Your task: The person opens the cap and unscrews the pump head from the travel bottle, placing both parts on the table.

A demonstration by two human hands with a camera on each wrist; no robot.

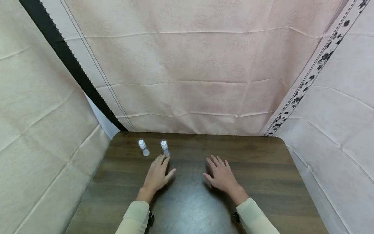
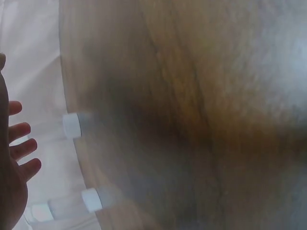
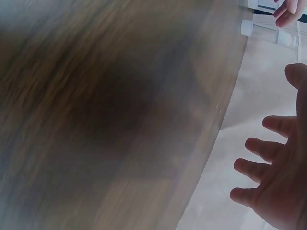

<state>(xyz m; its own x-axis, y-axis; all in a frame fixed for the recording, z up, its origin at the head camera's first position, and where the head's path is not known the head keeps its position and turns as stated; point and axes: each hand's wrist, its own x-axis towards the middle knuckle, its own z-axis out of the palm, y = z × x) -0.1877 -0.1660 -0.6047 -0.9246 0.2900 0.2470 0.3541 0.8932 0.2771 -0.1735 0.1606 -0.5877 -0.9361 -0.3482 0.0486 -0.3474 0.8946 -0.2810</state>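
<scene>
Two small clear bottles with white at both ends stand near the back left of the table. The left one [image 1: 143, 147] is apart from both hands. Just beyond the fingertips of my left hand [image 1: 156, 175] is the right bottle [image 1: 165, 147]; the fingers come right up to its base in the head view. That hand has its fingers extended and its thumb spread, holding nothing. My right hand [image 1: 221, 174] hovers palm down over the middle right of the table, fingers spread, with nothing in it. In the right wrist view, a bottle [image 3: 246, 28] shows near the left hand.
The dark wooden table [image 1: 248, 152] has rounded back corners and a glare spot near the front. Pale creased cloth [image 1: 187, 65] hangs behind it and on both sides. Dark bands sit at the wrists by the light sleeves [image 1: 135, 216].
</scene>
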